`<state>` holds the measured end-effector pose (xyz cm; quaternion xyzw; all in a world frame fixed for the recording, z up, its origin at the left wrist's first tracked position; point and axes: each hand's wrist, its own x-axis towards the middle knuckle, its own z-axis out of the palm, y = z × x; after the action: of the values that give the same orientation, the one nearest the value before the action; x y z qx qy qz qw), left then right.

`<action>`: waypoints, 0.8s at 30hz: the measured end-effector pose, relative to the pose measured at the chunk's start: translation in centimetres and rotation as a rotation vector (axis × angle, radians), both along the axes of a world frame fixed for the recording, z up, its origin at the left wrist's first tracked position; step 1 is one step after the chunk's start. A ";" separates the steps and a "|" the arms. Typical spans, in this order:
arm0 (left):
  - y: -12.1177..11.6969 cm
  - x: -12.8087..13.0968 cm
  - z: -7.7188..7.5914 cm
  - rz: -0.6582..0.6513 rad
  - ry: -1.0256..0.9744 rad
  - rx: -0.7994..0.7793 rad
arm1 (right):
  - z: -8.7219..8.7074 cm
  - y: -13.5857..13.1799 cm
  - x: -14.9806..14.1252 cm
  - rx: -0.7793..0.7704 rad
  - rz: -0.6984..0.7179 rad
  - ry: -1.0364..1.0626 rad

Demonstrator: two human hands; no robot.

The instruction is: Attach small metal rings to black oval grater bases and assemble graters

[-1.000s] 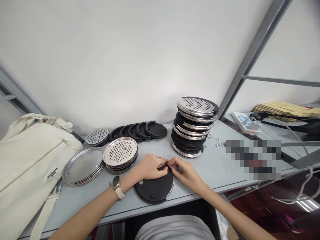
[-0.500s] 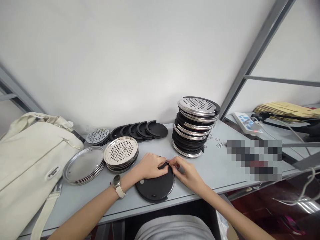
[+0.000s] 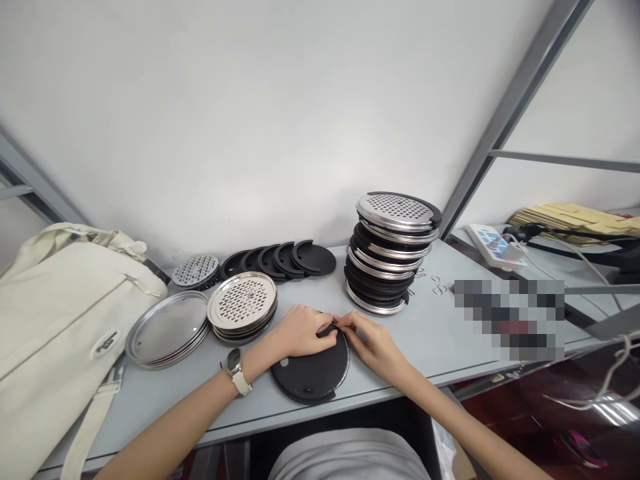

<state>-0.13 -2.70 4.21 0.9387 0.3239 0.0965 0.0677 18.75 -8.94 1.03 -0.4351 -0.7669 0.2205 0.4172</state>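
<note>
A black round disc (image 3: 313, 373) with a thin shiny rim along its right side lies near the table's front edge. My left hand (image 3: 305, 331) is closed on the disc's far edge, thumb and fingers curled around it. Right beside those fingertips, my right hand (image 3: 367, 340) pinches at the disc's upper right edge. Whatever is between its fingertips is too small and covered to make out. To the left of my hands stands a stack of perforated metal discs (image 3: 243, 303). Several small metal rings (image 3: 439, 289) lie off to the right.
A tall stack of black and metal discs (image 3: 393, 267) rises behind my right hand. Overlapping black discs (image 3: 315, 260) line the wall, near a small perforated disc (image 3: 195, 272). Plain metal discs (image 3: 167, 330) and a cream bag (image 3: 65, 320) sit left. A white power strip (image 3: 495, 247) is right.
My right fingers have closed in more tightly at the disc's edge. The left hand and the disc stay practically where they were.
</note>
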 end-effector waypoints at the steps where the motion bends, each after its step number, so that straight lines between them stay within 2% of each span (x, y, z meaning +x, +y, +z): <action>1: 0.0 0.0 0.0 -0.001 -0.001 -0.007 | 0.0 0.0 0.0 0.002 0.003 -0.001; 10: 0.0 0.0 -0.2 -0.004 -0.006 0.017 | 0.1 -0.1 0.0 0.012 0.006 -0.052; 24: -0.3 0.1 0.4 0.002 0.005 -0.016 | -0.3 -0.4 0.0 0.051 -0.006 -0.099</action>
<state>-0.01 -2.98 4.65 0.9380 0.3260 0.0917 0.0743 18.72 -9.34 0.76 -0.4371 -0.7907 0.1778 0.3901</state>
